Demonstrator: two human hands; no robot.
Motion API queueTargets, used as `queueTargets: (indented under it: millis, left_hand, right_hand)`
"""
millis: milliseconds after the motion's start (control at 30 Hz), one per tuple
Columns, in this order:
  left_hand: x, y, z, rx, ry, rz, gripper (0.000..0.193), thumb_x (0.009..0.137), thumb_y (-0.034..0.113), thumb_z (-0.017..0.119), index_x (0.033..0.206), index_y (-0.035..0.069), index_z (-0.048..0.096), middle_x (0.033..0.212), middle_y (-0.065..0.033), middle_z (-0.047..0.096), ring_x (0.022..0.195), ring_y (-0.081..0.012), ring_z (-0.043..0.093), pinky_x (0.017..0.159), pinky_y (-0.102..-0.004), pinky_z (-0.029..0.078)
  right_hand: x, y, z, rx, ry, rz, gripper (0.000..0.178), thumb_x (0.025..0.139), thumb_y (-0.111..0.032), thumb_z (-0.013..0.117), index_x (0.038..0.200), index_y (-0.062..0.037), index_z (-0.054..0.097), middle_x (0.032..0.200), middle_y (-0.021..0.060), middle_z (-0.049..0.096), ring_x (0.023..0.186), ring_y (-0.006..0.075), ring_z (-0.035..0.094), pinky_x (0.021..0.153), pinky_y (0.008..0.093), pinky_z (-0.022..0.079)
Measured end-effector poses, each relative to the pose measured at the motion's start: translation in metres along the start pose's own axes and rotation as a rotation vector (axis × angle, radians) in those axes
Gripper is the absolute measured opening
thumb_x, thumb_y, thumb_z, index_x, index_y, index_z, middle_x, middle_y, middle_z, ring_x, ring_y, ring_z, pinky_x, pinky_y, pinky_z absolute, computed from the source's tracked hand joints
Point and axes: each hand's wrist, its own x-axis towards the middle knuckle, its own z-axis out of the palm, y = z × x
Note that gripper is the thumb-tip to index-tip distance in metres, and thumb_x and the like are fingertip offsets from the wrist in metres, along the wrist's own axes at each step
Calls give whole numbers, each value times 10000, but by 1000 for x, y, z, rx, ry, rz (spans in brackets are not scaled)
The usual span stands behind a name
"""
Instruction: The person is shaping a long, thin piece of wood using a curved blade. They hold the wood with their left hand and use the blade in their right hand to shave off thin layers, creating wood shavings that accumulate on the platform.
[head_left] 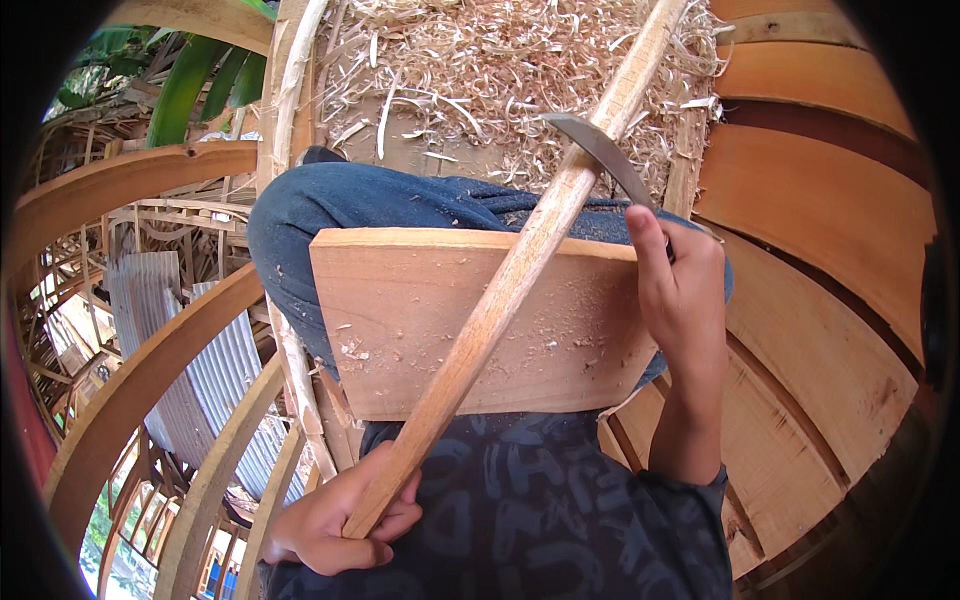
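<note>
Colours and patterns of the wooden work and its surroundings. The stick (pixel 472 350) is tan, with whitish streaks along its upper length and a warmer orange-brown lower end. The curved blade (pixel 620 168) is dull grey. The board (pixel 400 300) is pinkish tan, flecked with cream, its upper edge lighter orange. Trousers (pixel 290 230): blue with pale specks. Shirt (pixel 510 510): near-black, patterned with muted grey-blue letter-like shapes. Shavings (pixel 480 85): cream to pinkish brown. Right-hand planks (pixel 800 195): orange-brown above, paler and visibly grained below. Corrugated sheets (pixel 235 350): silvery grey, ridge-striped. Leaves (pixel 185 90): bright green.
</note>
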Motion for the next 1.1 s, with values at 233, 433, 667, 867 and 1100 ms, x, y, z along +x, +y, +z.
queueTargets:
  millis: [233, 433, 667, 867, 1100]
  left_hand:
    - [-11, 3, -4, -13, -37, -4, 442, 667, -96, 518, 1034, 22, 302, 674, -6, 306, 526, -87, 328, 495, -253, 237]
    - [-8, 6, -7, -4, -49, 21, 445, 660, -104, 504, 1038, 19, 303, 688, -11, 301, 526, -88, 329, 496, -253, 238]
    - [-8, 7, -2, -35, -27, 42, 473, 638, -108, 497, 1054, 4, 304, 686, -11, 302, 505, -88, 321, 493, -249, 231]
    - [-17, 0, -4, -46, -15, 47, 491, 632, -104, 501, 1067, 7, 304, 684, -11, 308, 503, -88, 324, 494, -248, 228]
    - [-14, 9, -3, -47, -12, 18, 493, 610, -112, 482, 1054, 2, 303, 674, -6, 301, 510, -88, 320, 494, -253, 227]
  right_hand:
    - [8, -2, 3, -34, 84, -7, 533, 841, -448, 624, 581, 15, 576, 482, 189, 507, 444, 327, 545, 420, 363, 392]
    - [-24, -24, 19, 1, 8, -345, 552, 826, -487, 625, 595, 13, 595, 437, 174, 456, 395, 313, 511, 398, 372, 377]
    - [10, -7, 5, 0, 90, -118, 611, 837, -523, 593, 588, 35, 591, 429, 177, 442, 369, 269, 479, 397, 374, 360]
    - [22, -7, 6, -19, 145, -104, 642, 856, -527, 564, 581, 53, 580, 431, 163, 446, 353, 245, 446, 402, 367, 362]
    - [-12, -23, 13, -20, 38, -469, 463, 859, -412, 613, 686, 16, 645, 459, 146, 422, 395, 183, 369, 418, 352, 326]
